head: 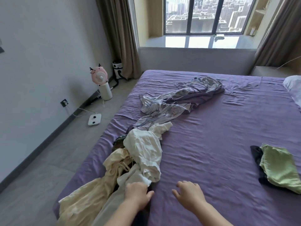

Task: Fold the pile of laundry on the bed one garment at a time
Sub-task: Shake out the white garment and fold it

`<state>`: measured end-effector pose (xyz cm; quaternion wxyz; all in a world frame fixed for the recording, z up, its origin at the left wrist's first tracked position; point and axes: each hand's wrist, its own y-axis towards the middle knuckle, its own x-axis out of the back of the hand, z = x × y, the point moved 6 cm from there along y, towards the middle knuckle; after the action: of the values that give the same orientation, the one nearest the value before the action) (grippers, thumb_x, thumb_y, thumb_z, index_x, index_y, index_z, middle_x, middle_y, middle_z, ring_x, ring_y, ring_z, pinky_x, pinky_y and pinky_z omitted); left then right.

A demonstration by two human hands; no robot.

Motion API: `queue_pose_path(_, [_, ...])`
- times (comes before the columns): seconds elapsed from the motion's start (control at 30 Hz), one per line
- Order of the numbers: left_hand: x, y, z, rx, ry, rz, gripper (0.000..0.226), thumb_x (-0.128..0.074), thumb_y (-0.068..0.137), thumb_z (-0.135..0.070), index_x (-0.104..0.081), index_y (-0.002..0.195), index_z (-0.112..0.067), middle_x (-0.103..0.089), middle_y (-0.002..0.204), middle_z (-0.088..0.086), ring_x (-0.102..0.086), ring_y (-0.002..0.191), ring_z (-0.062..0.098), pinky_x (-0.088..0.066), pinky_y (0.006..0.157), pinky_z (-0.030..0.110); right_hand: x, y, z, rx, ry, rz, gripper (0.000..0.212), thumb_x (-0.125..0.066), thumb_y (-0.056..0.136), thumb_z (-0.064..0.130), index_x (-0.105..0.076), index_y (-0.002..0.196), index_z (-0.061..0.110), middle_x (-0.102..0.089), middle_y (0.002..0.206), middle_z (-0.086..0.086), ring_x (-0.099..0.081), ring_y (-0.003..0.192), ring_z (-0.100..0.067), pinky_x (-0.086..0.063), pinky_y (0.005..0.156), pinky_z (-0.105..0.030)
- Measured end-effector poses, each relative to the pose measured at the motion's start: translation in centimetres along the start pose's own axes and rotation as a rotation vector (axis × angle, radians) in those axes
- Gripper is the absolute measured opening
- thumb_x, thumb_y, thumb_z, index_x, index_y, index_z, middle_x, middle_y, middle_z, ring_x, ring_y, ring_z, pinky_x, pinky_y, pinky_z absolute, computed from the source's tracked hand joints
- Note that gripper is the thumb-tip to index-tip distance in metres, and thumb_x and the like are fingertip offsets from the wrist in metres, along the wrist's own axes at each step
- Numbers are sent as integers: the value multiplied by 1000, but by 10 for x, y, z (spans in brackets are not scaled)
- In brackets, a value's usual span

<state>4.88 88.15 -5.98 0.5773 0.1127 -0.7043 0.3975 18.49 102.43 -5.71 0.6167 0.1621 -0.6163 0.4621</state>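
Your left hand (137, 192) grips the crumpled white cotton garment (144, 154) to separate it; your right hand (189, 194) hovers open beside it.

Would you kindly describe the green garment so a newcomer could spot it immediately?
Start at the purple-sheeted bed and look to its right edge, away from the long laundry pile. There lies a pale green crumpled fabric garment, partly overlapping a dark black garment; it is the only green item on the bed.

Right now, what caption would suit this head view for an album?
Left hand on the white garment in the laundry pile, right hand open over the purple bed.
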Motion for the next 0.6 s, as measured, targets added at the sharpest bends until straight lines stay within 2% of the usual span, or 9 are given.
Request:
queue_pose_path(0.23, [19, 21, 3, 64, -45, -32, 49, -39, 88, -59, -64, 109, -22, -66, 114, 1, -59, 109, 24, -39, 86, 33, 6, 36, 15, 63, 48, 36, 40, -37, 94, 49, -53, 118, 22, -58, 123, 2, -51, 117, -21, -34, 93, -33])
queue_pose_path(0.33, [26, 38, 6, 70, -85, -54, 40, -42, 88, -50, -64, 106, -22, -66, 113, 1, -58, 108, 23, -39, 85, 33, 5, 60, 14, 69, 87, 55, 39, -37, 94, 49, -52, 119, 23, -58, 124, 1, -51, 117, -21, -35, 93, -34])
queue_pose_path(0.43, [29, 61, 16, 38, -47, -58, 32, -42, 93, -38, -61, 114, -24, -62, 118, -1, -55, 112, 20, -39, 91, 33, -5, 84, 14, 43, 140, 117, 35, -39, 94, 46, -51, 118, 23, -57, 123, 2, -51, 116, -21, -37, 92, -33])
queue_pose_path(0.5, [27, 83, 22, -22, 24, -57, 31, -42, 96, -29, -58, 121, -23, -58, 123, 0, -52, 116, 21, -39, 94, 34, -20, 97, 14, 23, 171, 180, 26, -40, 94, 42, -50, 108, 23, -56, 122, 0, -50, 116, -22, -38, 89, -32])
queue_pose_path(0.6, [18, 122, 17, -245, 252, -31, 33, -43, 93, -9, -52, 124, -15, -51, 128, 6, -45, 120, 26, -35, 99, 36, -47, 120, 12, -9, 218, 266, 15, -41, 92, 37, -45, 97, 22, -54, 122, -3, -50, 115, -23, -40, 86, -29])
